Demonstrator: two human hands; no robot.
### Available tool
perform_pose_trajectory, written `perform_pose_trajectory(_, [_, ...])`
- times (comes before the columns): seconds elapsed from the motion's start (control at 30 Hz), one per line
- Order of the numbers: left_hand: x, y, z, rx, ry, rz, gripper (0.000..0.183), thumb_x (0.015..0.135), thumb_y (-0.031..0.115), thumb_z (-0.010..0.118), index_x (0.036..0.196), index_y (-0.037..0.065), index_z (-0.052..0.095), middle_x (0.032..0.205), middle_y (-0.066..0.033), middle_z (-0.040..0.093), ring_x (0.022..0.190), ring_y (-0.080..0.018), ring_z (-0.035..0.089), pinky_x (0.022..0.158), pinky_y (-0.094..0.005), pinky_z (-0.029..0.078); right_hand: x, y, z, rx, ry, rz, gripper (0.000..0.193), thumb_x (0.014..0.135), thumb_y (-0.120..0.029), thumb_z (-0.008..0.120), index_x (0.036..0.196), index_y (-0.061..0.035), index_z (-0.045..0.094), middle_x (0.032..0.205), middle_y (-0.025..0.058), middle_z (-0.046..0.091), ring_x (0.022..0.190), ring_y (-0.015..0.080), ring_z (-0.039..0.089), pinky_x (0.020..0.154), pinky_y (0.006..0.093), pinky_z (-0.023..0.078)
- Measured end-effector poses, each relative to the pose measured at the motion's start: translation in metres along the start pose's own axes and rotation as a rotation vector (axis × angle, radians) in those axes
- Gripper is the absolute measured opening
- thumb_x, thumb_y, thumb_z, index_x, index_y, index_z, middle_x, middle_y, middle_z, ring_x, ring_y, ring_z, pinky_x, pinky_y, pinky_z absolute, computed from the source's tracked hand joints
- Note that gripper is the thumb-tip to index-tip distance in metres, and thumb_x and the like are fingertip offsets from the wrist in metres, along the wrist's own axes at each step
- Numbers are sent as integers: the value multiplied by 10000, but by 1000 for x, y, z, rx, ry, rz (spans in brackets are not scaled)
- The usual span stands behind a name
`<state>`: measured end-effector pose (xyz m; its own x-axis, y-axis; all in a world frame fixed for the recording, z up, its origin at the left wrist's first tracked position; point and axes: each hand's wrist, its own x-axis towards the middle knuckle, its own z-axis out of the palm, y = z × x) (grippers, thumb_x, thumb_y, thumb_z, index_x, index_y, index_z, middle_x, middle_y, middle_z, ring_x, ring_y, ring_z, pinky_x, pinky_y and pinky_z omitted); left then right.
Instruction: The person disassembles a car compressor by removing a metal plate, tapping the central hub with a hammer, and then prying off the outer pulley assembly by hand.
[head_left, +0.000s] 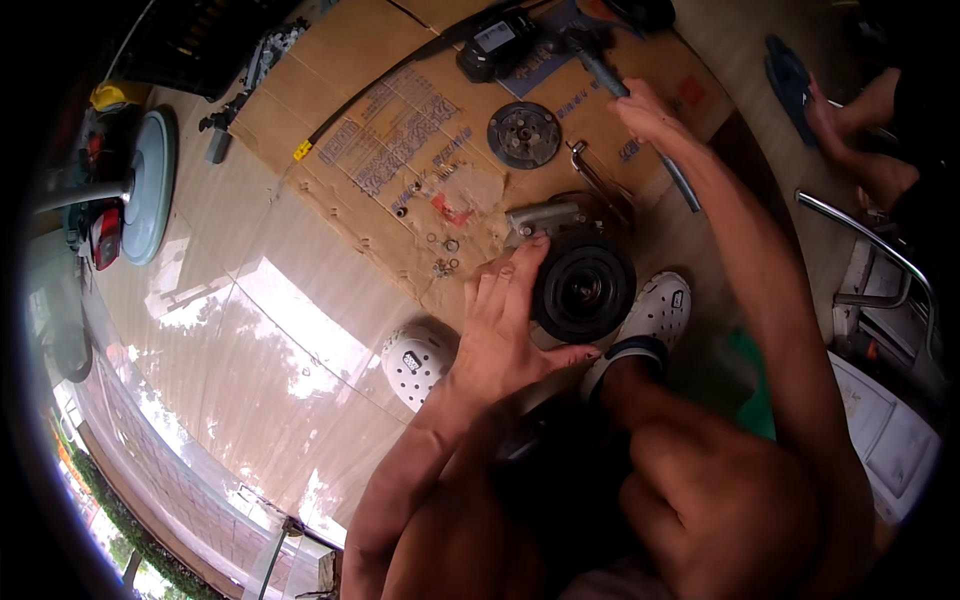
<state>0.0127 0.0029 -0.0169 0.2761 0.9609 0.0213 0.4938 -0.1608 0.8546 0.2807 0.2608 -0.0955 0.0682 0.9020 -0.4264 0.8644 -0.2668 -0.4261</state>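
Observation:
My left hand [500, 325] is wrapped against the near left side of a metal machine part with a grooved black pulley [585, 290], thumb below and fingers along its edge. It looks like a car air-conditioning compressor, with its silvery body [545, 217] beyond the pulley. My right hand [648, 115] is closed round the grey handle of a hammer [598, 70], raised over the cardboard's right side with its head pointing away. A round dark metal plate [523, 135] lies flat beyond the compressor. Beside that plate rests a shiny bent metal tool [597, 175].
Flattened cardboard [400, 130] covers the floor, with small loose washers and fittings [445, 255] on it. At the far edge sits a black device with a screen [495, 45]. My shoes [415, 365] flank the compressor. Another person's foot [820, 125] is at right, near a chromed chair frame [880, 245].

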Motion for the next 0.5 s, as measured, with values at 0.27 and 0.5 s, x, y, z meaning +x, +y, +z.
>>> perform_pose_trajectory(0.27, [-6,-4,6,28,61,8,1234,527,419,975,1521,16,364,1455,-162,519,1268,-374,515,1088,-463,358,-182,11,-40,720,43,-37,224,975,-277,665,987,-72,577,648,-17,484,451,78,453,417,248,366])
perform_pose_trajectory(0.5, [3,-6,19,13,137,79,1246,498,446,983,1504,22,382,1406,-163,551,1256,-371,521,1090,-456,358,-283,8,-88,852,187,-292,300,1064,-334,542,1078,-34,542,628,-2,470,430,86,422,417,252,353])
